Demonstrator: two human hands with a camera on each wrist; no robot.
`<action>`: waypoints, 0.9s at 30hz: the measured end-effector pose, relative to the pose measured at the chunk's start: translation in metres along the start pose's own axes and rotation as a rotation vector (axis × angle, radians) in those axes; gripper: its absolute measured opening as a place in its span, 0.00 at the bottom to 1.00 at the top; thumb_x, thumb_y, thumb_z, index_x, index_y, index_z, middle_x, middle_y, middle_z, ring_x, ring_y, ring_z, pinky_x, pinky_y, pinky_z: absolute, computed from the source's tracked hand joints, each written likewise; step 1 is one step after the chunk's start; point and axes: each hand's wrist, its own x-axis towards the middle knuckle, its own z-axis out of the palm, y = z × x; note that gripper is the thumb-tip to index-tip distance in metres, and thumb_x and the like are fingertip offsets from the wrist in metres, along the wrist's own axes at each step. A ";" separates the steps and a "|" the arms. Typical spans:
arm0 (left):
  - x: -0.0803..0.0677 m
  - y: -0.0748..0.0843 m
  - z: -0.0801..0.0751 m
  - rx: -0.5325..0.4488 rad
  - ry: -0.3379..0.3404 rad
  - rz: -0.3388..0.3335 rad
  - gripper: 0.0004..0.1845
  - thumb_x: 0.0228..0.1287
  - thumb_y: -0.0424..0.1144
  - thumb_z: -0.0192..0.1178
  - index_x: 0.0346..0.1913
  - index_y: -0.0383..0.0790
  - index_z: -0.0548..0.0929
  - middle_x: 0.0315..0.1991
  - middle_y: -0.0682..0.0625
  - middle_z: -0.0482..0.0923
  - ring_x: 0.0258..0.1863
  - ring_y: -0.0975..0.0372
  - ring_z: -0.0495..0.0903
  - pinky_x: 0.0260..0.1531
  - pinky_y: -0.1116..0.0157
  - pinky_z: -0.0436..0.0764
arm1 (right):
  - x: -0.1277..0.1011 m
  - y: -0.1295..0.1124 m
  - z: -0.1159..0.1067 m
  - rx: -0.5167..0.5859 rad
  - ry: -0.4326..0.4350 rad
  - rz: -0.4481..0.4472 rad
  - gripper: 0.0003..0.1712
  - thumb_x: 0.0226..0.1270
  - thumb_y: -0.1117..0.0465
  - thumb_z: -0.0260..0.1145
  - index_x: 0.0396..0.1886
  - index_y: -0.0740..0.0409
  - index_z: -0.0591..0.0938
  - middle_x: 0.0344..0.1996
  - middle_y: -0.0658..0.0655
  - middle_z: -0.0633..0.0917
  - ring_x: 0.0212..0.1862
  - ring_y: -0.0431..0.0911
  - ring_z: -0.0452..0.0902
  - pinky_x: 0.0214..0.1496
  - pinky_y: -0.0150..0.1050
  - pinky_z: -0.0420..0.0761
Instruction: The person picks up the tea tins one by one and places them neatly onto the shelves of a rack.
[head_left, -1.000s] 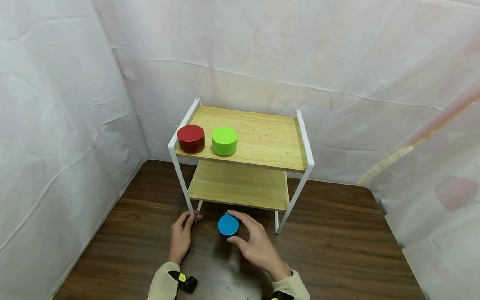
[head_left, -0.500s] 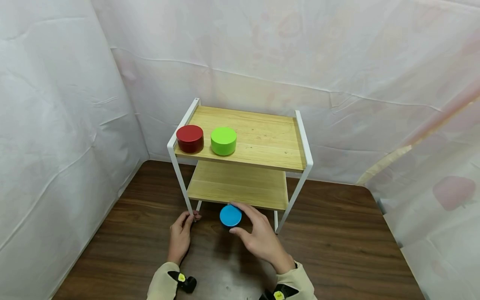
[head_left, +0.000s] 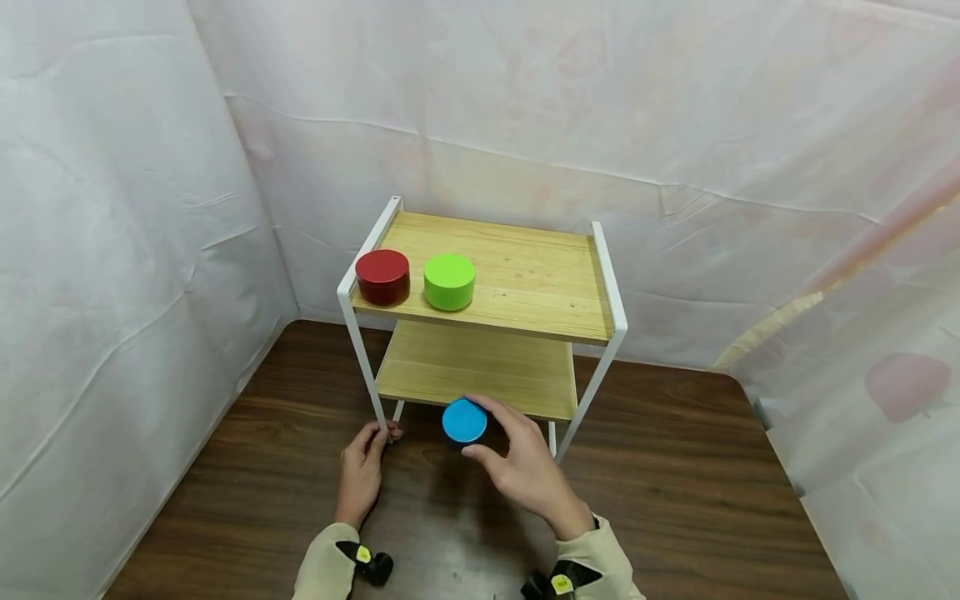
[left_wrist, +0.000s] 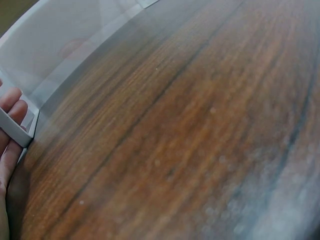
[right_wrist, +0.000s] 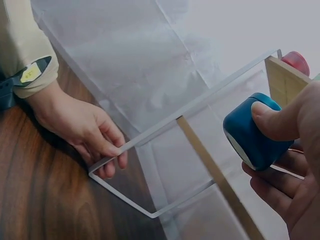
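In the head view my right hand (head_left: 527, 467) holds a blue round tin (head_left: 464, 421) between thumb and fingers, raised above the table in front of the lower board. The right wrist view shows the thumb on the side of the tin (right_wrist: 255, 131), with fingers behind and below it. My left hand (head_left: 362, 477) grips the white front left leg (head_left: 365, 364) of a two-tier shelf near its foot; the left wrist view shows fingers (left_wrist: 17, 111) around that leg. A red round tin (head_left: 382, 278) and a green round tin (head_left: 449, 282) stand on the upper board (head_left: 536, 279), toward its front left.
Below lies the shelf's lower board (head_left: 480, 367), bare wood, between white metal side frames (head_left: 612, 283). The shelf stands on a dark wooden table (head_left: 675, 483). White sheeting (head_left: 480, 108) hangs behind and at both sides.
My right hand has lifted the blue tin up and forward, slightly right, toward the lower board's front edge. The left hand stays on the leg; the red and green tins stay put.
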 end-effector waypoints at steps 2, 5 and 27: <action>0.000 -0.001 0.000 -0.001 -0.002 0.001 0.16 0.84 0.38 0.53 0.54 0.28 0.85 0.47 0.37 0.89 0.48 0.67 0.87 0.52 0.73 0.83 | 0.002 -0.003 -0.004 -0.011 0.001 -0.007 0.38 0.69 0.60 0.77 0.76 0.50 0.75 0.70 0.51 0.81 0.72 0.51 0.77 0.71 0.58 0.78; 0.000 -0.001 0.000 -0.009 -0.003 0.004 0.16 0.84 0.38 0.53 0.54 0.28 0.85 0.47 0.37 0.89 0.48 0.68 0.86 0.51 0.73 0.83 | 0.006 -0.007 -0.010 -0.027 0.007 -0.022 0.38 0.69 0.59 0.77 0.77 0.50 0.74 0.70 0.51 0.81 0.72 0.51 0.78 0.70 0.57 0.79; 0.000 0.002 0.002 -0.016 0.020 -0.001 0.14 0.83 0.36 0.54 0.52 0.30 0.86 0.45 0.38 0.90 0.47 0.66 0.88 0.51 0.74 0.83 | 0.022 -0.032 -0.039 -0.078 0.098 -0.155 0.39 0.65 0.63 0.79 0.75 0.51 0.75 0.68 0.55 0.82 0.69 0.51 0.80 0.67 0.56 0.81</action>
